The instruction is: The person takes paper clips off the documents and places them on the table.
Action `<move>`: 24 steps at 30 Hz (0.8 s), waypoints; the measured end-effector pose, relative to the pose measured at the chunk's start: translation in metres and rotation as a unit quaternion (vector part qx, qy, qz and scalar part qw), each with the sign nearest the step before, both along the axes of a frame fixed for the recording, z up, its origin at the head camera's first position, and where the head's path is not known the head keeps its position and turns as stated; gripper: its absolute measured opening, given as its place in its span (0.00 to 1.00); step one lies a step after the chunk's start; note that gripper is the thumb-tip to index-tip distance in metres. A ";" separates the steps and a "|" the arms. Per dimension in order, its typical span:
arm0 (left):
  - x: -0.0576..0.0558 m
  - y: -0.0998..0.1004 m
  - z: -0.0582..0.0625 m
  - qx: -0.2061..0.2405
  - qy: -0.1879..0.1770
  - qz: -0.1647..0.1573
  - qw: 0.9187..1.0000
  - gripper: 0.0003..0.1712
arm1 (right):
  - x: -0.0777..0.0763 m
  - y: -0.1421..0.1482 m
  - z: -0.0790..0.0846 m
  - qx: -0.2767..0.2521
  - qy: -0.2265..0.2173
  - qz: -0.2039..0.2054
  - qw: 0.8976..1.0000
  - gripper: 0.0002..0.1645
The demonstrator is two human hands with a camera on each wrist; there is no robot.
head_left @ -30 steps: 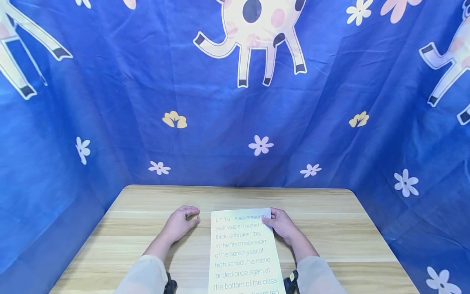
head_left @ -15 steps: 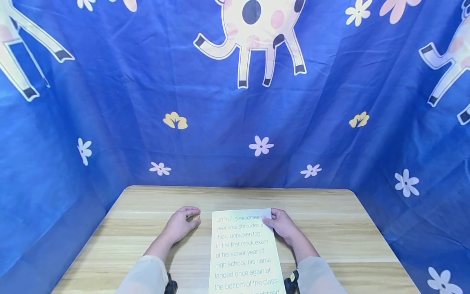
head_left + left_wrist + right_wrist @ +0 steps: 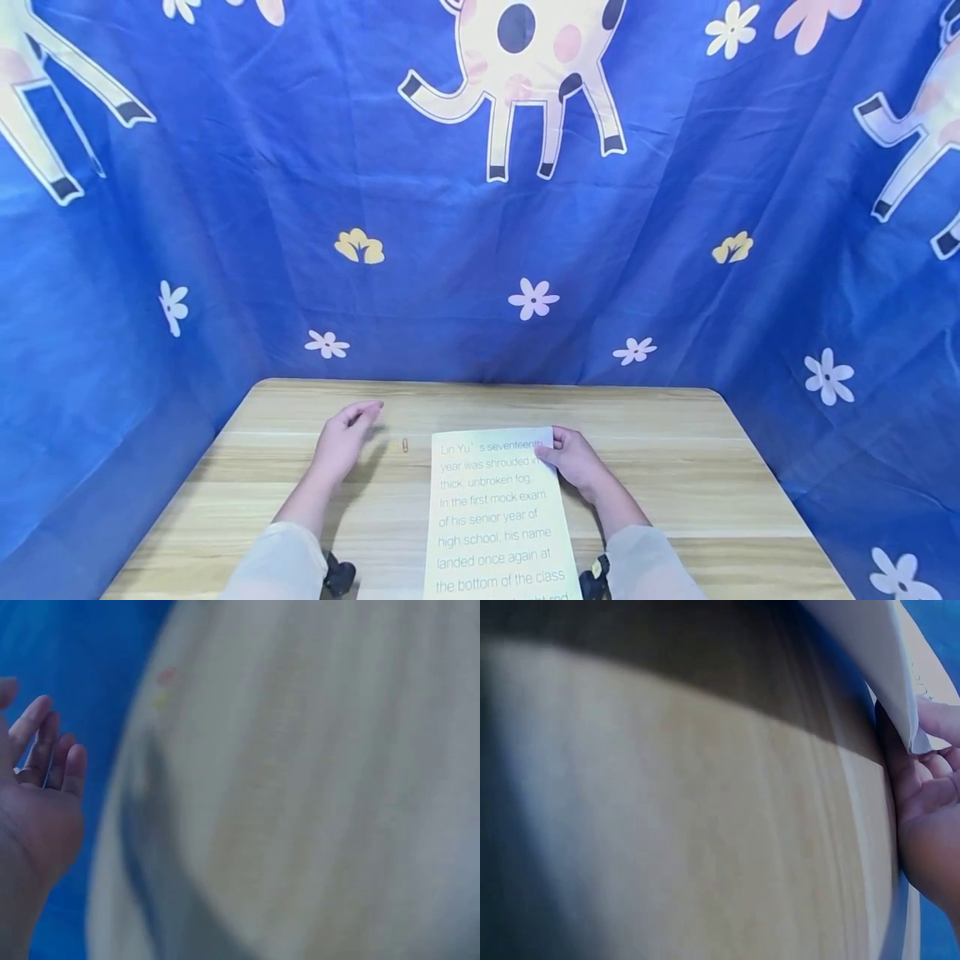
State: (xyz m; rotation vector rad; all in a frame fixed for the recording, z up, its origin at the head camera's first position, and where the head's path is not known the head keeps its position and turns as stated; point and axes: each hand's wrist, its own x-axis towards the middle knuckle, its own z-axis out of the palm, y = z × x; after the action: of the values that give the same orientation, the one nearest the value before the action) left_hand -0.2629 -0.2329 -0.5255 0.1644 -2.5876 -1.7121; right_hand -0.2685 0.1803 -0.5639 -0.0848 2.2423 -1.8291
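Observation:
A white sheaf of paper (image 3: 495,517) with large printed text lies in front of me, running out of the head view at the bottom. My right hand (image 3: 573,458) pinches its upper right corner, thumb on top and fingers beneath. In the right wrist view the paper's edge (image 3: 911,735) bends up between thumb and fingers. On the wood left of the paper lies a small orange-red paper clip (image 3: 405,445). My left hand (image 3: 343,437) hovers beyond and left of it, fingers loosely bent, holding nothing. The left wrist view shows those relaxed fingers (image 3: 56,754) apart from the table.
The wood-grain table (image 3: 712,467) ends at a rounded far edge. A blue curtain (image 3: 450,267) with printed flowers and animals encloses the back and both sides. Blurred pink and yellow spots (image 3: 165,676) show on the table in the left wrist view.
My left hand has moved away from the paper clip, up and to the left, leaving the clip in plain view on the table. The right hand keeps its hold on the paper.

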 end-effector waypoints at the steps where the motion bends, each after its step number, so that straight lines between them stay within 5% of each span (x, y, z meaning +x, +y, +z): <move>1: 0.001 0.000 0.007 0.001 0.010 0.002 1.000 0.34 | 0.001 0.000 0.000 0.006 0.004 -0.003 1.000 0.18; 5: 0.005 0.000 0.034 -0.052 0.078 0.001 0.996 0.30 | 0.004 -0.001 -0.001 0.024 0.017 -0.019 0.999 0.17; 10: 0.019 -0.009 0.055 -0.161 0.172 -0.013 0.972 0.19 | 0.009 -0.007 0.004 0.056 0.040 -0.028 0.997 0.12; 13: 0.028 -0.012 0.059 -0.211 0.199 -0.026 0.957 0.15 | 0.013 -0.011 0.008 0.094 0.058 -0.043 0.993 0.05; 16: 0.038 -0.012 0.060 -0.243 0.208 -0.043 0.946 0.15 | 0.015 -0.016 0.012 0.142 0.079 -0.065 0.985 0.10; 24: 0.049 0.000 0.061 -0.253 0.225 -0.068 0.939 0.13 | 0.019 -0.018 0.011 0.224 0.093 -0.102 0.965 0.19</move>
State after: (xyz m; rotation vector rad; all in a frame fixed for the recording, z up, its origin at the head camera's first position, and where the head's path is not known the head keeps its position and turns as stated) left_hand -0.2140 -0.2329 -0.4648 -0.3825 -2.6029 -0.9028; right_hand -0.2499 0.1618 -0.5534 0.0617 2.8353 -1.4005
